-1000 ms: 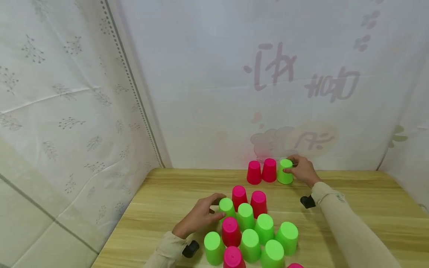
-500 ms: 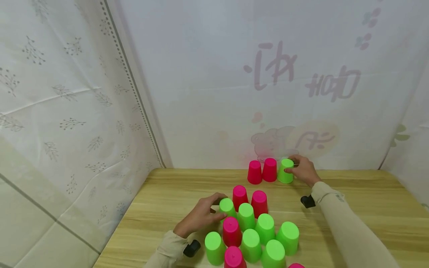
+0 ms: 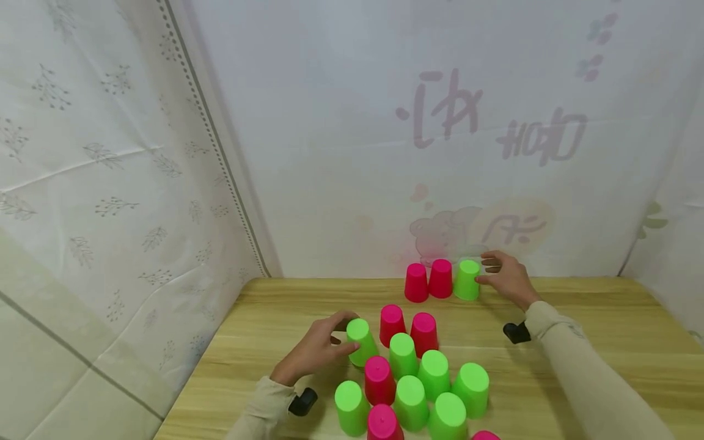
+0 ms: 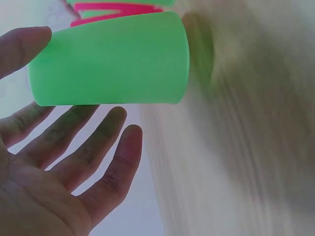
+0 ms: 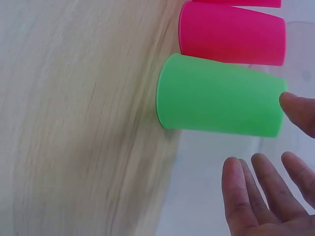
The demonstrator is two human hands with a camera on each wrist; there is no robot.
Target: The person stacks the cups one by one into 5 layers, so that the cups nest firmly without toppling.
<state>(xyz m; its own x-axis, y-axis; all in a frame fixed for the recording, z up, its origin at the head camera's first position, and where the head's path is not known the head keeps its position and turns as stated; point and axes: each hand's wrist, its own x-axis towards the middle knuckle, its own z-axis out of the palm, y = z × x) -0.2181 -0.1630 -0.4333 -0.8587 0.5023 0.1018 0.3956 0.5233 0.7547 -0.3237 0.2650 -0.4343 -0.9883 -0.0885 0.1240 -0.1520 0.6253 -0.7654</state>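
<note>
My left hand (image 3: 315, 349) holds an upside-down green cup (image 3: 361, 343) between thumb and fingers, at the left of the cup group. In the left wrist view this green cup (image 4: 110, 61) leans a little, and a shadow lies on the table by its rim. At the back edge, my right hand (image 3: 507, 279) is beside another upside-down green cup (image 3: 466, 281), fingers spread. The right wrist view shows the thumb at that green cup's (image 5: 216, 98) narrow end and the other fingers apart from it. Two pink cups (image 3: 441, 279) stand in line to its left.
Several upside-down cups, green (image 3: 410, 403) and pink (image 3: 379, 382), stand close together at the front middle of the wooden table (image 3: 286, 299). Two pink cups (image 3: 424, 336) stand just behind them. A printed white curtain (image 3: 341, 183) hangs right behind the table's back edge.
The left hand has shifted left with its green cup, away from the neighbouring cups. The right hand has let go of the back green cup and drawn off slightly to the right.
</note>
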